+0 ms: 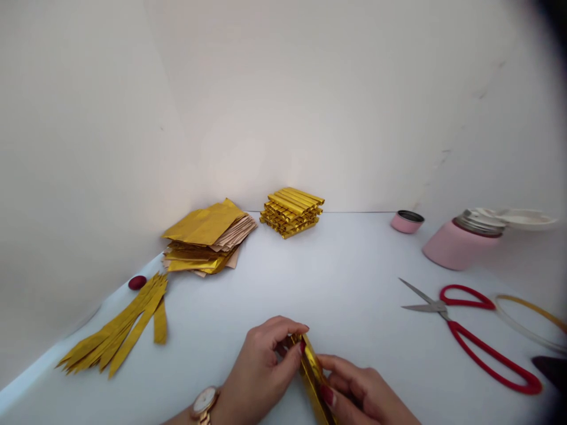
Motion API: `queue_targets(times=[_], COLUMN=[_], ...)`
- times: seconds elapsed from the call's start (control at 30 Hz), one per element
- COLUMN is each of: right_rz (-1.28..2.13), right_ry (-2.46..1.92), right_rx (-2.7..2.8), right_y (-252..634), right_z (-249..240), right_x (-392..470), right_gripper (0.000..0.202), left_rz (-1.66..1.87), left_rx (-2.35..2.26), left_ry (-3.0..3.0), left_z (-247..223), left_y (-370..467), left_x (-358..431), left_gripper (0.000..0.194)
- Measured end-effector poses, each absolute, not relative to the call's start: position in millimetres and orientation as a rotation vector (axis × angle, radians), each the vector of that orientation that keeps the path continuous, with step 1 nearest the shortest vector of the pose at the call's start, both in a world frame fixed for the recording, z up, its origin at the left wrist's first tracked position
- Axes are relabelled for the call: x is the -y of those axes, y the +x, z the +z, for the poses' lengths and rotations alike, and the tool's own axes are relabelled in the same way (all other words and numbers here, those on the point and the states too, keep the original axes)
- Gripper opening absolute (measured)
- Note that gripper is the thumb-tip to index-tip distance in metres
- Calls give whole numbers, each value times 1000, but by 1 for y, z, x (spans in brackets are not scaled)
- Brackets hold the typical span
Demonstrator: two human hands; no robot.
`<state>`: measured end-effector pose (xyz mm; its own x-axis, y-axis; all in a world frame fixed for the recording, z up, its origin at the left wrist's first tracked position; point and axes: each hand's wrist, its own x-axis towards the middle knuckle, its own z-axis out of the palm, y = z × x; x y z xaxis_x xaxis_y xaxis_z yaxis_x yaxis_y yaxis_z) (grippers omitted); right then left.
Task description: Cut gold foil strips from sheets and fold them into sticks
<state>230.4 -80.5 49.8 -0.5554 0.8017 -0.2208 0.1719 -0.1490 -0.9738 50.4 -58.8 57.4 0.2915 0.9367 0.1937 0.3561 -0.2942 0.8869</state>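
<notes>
Left hand: our left hand (266, 361) has its grip closed on the far end of a folded gold piece (315, 383), pinched between thumb and fingers.
Right hand: our right hand (361, 392) holds the same piece nearer to us, with thumb and fingers at its right side.
Gold piece: we have it between our hands above the near part of the table (319, 277), slanting out of view below.
Wrist: we wear a watch (204, 401) on the left one.
Left side: we see loose gold strips (133, 324), a dark red oval object (137, 283) and a pile of gold sheets (206, 227).
Far middle: gold tubes (292, 209) lie stacked in layers.
Right side: we see a pink cap (406, 222), a pink bottle (458, 245) and open red-handled scissors (437, 306).
</notes>
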Motion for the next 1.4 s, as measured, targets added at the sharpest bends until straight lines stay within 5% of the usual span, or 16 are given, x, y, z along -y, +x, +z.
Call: queue_targets(times=[0.47,0.77,0.97,1.4], right_rz=[1843,1833,1850,1807], right_ry=[-1067,-1055,-1087,-1125], right_rx=[1405,975,980,1035], right_y=[235,238,239,239], right_z=[45,54,54,52], right_x=[74,68,68,67], right_gripper=[37,22,27,31], left_rz=[1010,789,730,556], left_rx=[-1132,-613,-699,-650], left_ry=[2094,2669,2662,2615], left_z=[57,73,69,73], left_y=[45,59,65,65], left_x=[63,71,75,71], left_gripper=[35,28,8,14])
